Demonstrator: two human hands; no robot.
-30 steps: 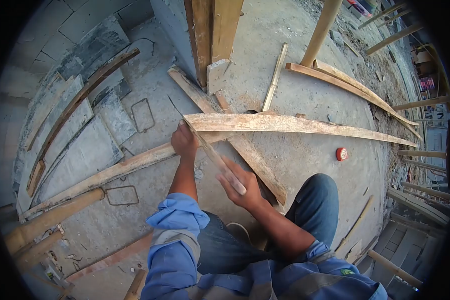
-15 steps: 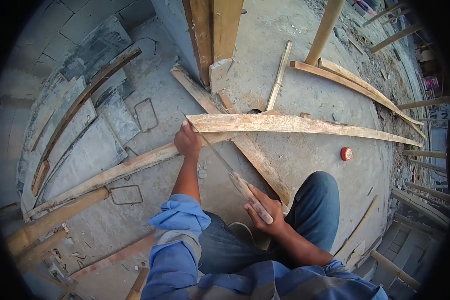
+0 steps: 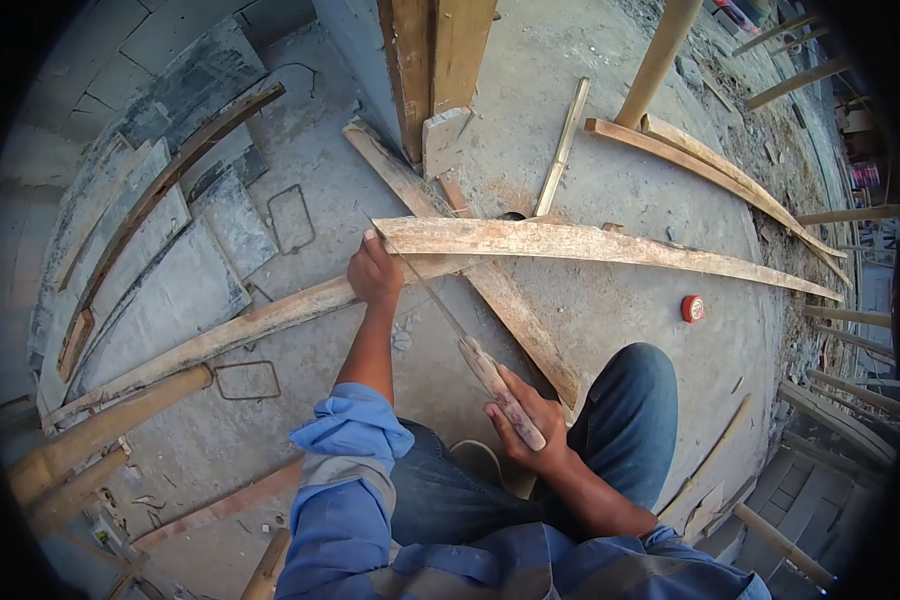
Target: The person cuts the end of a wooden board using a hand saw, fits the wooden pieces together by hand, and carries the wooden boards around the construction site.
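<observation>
One saw [image 3: 485,370] is held in the right grip [image 3: 532,425], closed firmly round its handle, apparently for control of the slanted blade. Its tip is brought to the left end of the board [image 3: 590,243]. Beside that end the left grip [image 3: 374,272] is set, thumb raised near the blade, perhaps as a guide; whether anything is clasped there cannot be told. The board is laid across a plank [image 3: 520,330], seemingly so that its end is propped off the floor [image 3: 720,370].
</observation>
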